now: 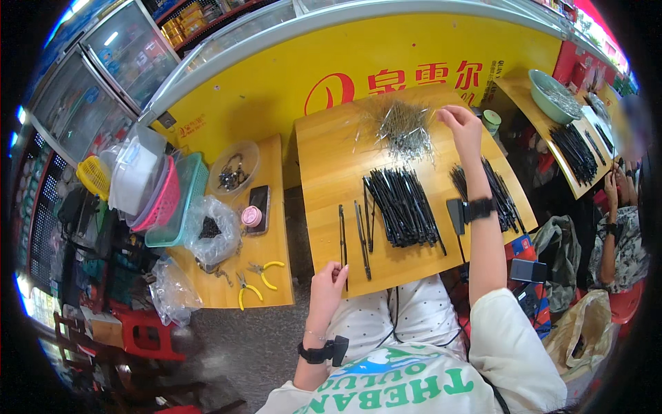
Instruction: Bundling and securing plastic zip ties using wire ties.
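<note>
My left hand (pixel 328 283) is at the near left edge of the wooden table (pixel 321 162), its fingers closed on the lower part of a thin black stick (pixel 342 231). My right hand (pixel 463 127) is raised beside the far edge, fingertips pinched together; anything between them is too small to make out. Just left of it spreads a loose heap of thin silver pins (pixel 405 131). Between my hands lies a thick pile of black sticks (pixel 403 207). A few loose black sticks (pixel 363 240) lie left of that pile. Another bunch (pixel 503 196) is partly hidden behind my right forearm.
On a lower table at left are yellow-handled pliers (pixel 262 274), a phone (pixel 258 207), a clear bag (pixel 212 231), a round tub (pixel 234 168) and stacked baskets (pixel 155 186). At right, a co-worker's hands (pixel 614 186) are beside another table with a green basin (pixel 555 96).
</note>
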`<act>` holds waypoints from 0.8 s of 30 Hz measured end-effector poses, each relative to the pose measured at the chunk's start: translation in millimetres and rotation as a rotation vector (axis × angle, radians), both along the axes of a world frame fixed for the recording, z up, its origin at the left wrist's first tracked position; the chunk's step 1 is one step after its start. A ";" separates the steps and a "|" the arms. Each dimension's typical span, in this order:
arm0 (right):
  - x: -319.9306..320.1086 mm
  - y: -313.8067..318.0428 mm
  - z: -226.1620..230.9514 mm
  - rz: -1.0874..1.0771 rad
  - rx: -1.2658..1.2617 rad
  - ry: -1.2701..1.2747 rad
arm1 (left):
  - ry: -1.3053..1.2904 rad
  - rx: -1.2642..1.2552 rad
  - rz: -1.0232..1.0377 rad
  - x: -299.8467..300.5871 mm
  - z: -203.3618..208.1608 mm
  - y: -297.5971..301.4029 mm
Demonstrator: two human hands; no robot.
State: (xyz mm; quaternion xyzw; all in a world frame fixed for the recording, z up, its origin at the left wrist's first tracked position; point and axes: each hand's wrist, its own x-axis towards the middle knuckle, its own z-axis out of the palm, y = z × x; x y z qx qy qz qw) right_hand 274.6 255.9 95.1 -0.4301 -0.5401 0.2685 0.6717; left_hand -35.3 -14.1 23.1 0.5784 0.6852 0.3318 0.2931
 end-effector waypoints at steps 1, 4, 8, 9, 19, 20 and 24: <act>-11.2 -22.7 16.9 0.010 0.007 -0.003 | -0.062 0.028 0.009 0.9 5.3 -4.7; -41.3 -102.8 47.1 0.155 0.005 0.008 | -0.282 0.042 0.013 2.0 18.8 -20.6; -61.9 -204.8 55.7 0.365 -0.100 -0.060 | -0.572 0.057 -0.001 9.4 57.0 -53.1; -60.2 -223.3 48.8 0.427 -0.117 0.005 | -0.581 0.106 -0.024 9.8 60.9 -59.5; -43.4 -353.0 15.1 0.505 -0.358 0.411 | 0.738 0.947 -0.477 11.1 152.8 -111.4; -41.1 -362.0 22.5 0.503 -0.375 0.447 | 0.736 0.942 -0.478 13.2 150.8 -114.1; -34.0 -380.2 48.5 0.760 -0.401 0.502 | 0.625 1.023 -0.415 26.4 138.1 -118.0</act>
